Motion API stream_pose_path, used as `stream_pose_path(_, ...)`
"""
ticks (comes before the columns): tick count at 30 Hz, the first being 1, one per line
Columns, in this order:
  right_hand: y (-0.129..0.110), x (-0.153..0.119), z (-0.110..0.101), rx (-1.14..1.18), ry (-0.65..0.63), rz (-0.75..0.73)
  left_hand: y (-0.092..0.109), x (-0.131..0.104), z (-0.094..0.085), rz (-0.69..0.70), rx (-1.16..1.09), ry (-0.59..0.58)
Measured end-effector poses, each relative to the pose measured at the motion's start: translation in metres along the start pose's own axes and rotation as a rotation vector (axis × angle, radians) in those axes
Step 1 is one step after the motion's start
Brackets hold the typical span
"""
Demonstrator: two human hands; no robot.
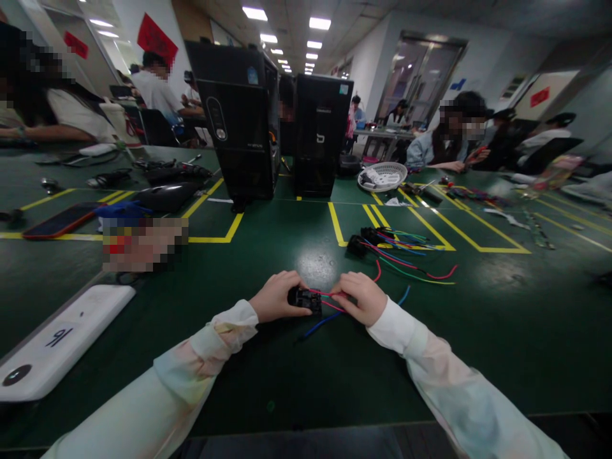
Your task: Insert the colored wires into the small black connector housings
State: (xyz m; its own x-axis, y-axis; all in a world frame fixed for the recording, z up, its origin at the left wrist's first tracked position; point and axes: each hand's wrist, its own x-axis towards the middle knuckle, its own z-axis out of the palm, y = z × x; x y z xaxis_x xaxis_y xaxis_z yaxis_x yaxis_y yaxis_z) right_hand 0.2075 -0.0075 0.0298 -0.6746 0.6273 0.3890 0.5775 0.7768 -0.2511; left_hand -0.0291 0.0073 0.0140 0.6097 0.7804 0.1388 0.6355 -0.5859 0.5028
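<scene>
My left hand (280, 296) is closed around a small black connector block (310, 299), held just above the green table. Red and green wires (327, 295) run out of the block's right side. My right hand (362, 296) pinches these wires close to the block. Below the hands, a loose blue wire (318, 326) lies on the table, and another blue end (405, 295) shows beyond my right wrist. Farther back, black connectors (357, 245) with red, blue and green leads (411, 261) rest on the table.
Two black computer towers (243, 127) (320, 134) stand at the back. A white device (67, 338) marked 16 lies at left, near a phone (62, 221). A white basket (382, 176) holds small items. Yellow tape (502, 250) marks the table (268, 389). People sit beyond.
</scene>
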Motion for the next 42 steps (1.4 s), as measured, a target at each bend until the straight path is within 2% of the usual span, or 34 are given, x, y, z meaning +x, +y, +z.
stream_pose_path(3, 0.004, 0.000, -0.002, 0.002, -0.027, 0.008, -0.001, 0.000, 0.000, 0.008, -0.007, 0.005)
stream_pose_path(9, 0.008, 0.001, -0.004, -0.022, 0.014, 0.091, -0.001, 0.000, 0.001, -0.002, -0.005, 0.006)
stream_pose_path(14, 0.002, 0.000, -0.006, 0.000, 0.019, 0.013, -0.002, -0.001, 0.001, 0.007, -0.016, 0.009)
stream_pose_path(21, 0.008, 0.001, -0.004, -0.105, 0.035, 0.121, -0.001, 0.001, 0.000, -0.005, -0.007, 0.012)
stream_pose_path(29, 0.005, -0.003, 0.006, -0.036, 0.017, -0.010, -0.003, 0.001, -0.001, 0.000, -0.036, 0.065)
stream_pose_path(36, 0.013, -0.001, 0.006, -0.118, 0.066, 0.134, -0.001, 0.001, -0.002, 0.001, -0.023, 0.048)
stream_pose_path(42, -0.005, -0.001, 0.001, -0.150, 0.131, 0.145, -0.002, 0.001, -0.001, -0.003, -0.022, 0.044)
